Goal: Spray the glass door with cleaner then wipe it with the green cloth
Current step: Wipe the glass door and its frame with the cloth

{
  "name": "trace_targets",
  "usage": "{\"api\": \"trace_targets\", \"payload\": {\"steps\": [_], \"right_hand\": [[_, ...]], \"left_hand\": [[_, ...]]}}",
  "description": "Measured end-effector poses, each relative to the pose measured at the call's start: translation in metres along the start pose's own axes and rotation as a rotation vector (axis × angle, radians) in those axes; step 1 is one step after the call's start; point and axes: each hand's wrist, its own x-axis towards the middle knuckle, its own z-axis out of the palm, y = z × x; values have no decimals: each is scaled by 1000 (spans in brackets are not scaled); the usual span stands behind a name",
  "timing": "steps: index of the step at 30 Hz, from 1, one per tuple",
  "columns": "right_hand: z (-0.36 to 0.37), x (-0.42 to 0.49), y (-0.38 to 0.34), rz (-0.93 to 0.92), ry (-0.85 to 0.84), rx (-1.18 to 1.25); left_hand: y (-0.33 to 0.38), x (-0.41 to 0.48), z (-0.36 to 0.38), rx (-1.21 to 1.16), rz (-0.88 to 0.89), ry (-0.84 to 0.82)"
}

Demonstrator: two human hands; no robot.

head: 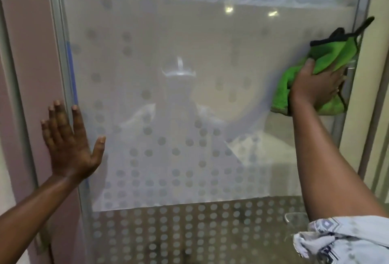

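The glass door [189, 70] fills the view, frosted with rows of grey dots that thicken toward the bottom. My right hand [315, 86] presses a bunched green cloth [328, 59] with a black edge against the glass at its right side, close to the metal frame. My left hand [67, 143] lies flat with its fingers spread on the door's left edge, half on the frame and half on the glass. It holds nothing. No spray bottle is in view.
A grey metal frame [61, 57] runs down the left of the door beside a pinkish wall [25, 53]. Another metal upright [357, 116] borders the right side. A patterned pale sleeve [345, 240] shows at the bottom right.
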Motion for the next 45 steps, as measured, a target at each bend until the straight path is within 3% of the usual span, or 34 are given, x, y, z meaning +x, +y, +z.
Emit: {"api": "trace_targets", "payload": {"steps": [13,21,27,37,42,45], "right_hand": [[66,-175,-154,-695,-206,-49],[77,-282,-174,-1050,-377,-110],[69,-340,-132,-1337,-509,-138],[39,-419,-5,-1567,-780,-61],[24,-414,51,-1776,-929,-128],[15,-377,82,-1826,-900,-163]], "left_hand": [[-8,0,3,52,7,-53],[-9,0,-3,19,18,-84],[-27,-2,-17,-116,29,-52],[-62,-15,-13,-202,15,-42],[-58,-16,-14,-118,33,-55],[-55,-17,-12,-93,12,-46]]}}
